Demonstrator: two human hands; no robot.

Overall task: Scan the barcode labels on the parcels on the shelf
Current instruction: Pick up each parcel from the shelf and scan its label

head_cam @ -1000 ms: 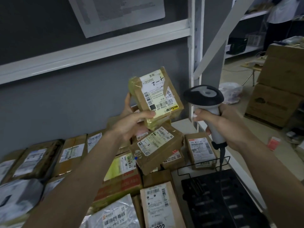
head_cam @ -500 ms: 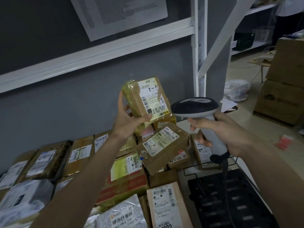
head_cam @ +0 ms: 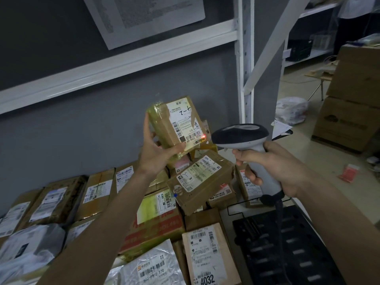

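The left forearm rises from the seven o'clock corner toward the middle of the view, and the left hand [head_cam: 156, 150] holds a small taped parcel [head_cam: 174, 124] up above the pile. Its thumb lies across the parcel's lower edge and its fingers wrap the far left side, so the white barcode label [head_cam: 185, 125] faces the camera, tilted. A red dot of light [head_cam: 203, 137] sits at the label's four o'clock corner.

At three o'clock from the parcel, just beside it but not touching, is one handheld barcode scanner [head_cam: 246, 145], its dark head pointing left at the label. The right hand [head_cam: 273, 167] curls round the scanner's grey handle with the index finger along the front; the right forearm comes in from the five o'clock corner. A dark cable [head_cam: 280, 210] hangs from the handle's base.

Below both hands, labelled cardboard boxes and plastic mailers [head_cam: 102, 206] crowd the shelf; more than a dozen show, and the exact number cannot be told because they overlap. One black slotted tray [head_cam: 298, 249] lies at five o'clock.
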